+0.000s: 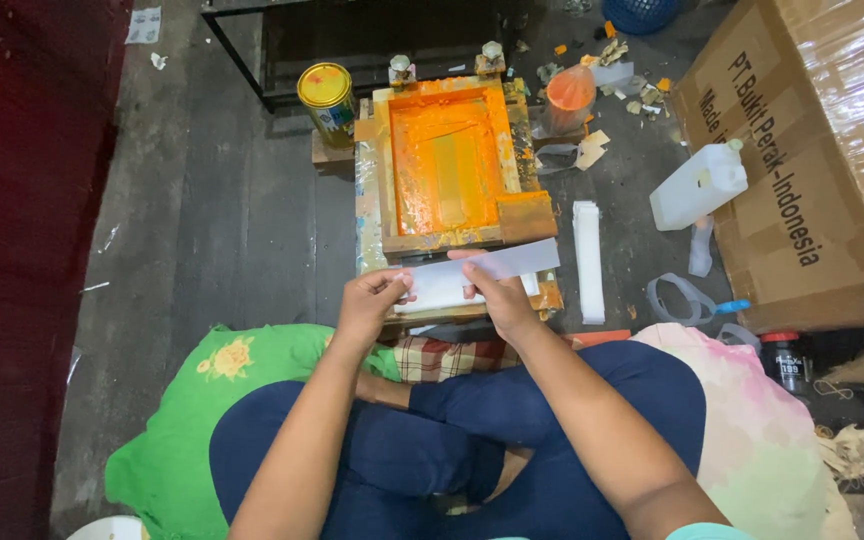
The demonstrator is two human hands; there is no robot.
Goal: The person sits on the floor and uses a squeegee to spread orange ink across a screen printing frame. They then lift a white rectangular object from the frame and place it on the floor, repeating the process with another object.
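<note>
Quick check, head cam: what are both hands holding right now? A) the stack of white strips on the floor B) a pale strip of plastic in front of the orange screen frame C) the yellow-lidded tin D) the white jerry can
B: the left hand and right hand pinch a pale strip just in front of the orange-inked screen frame; the tin, jerry can and stack of white strips lie untouched.
</note>
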